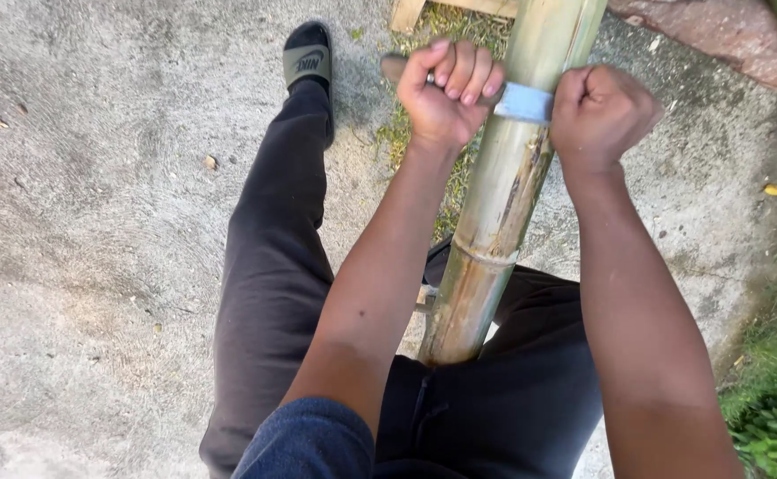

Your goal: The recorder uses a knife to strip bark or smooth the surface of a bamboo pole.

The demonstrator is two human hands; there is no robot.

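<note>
Outdoors on rough concrete (96, 266) — bamboo pole (495, 213) braced between legs, drawknife blade (523, 103) across it, left hand (446, 93) and right hand (599, 113) fingers clamped on handles either side.

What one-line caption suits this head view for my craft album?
Both hands, left hand and right hand, grip a metal blade laid across a long yellow-green bamboo pole over concrete ground.

A thick yellow-green bamboo pole (503, 195) slants upward from the lap, a flat metal blade (523, 103) lying across it.
</note>
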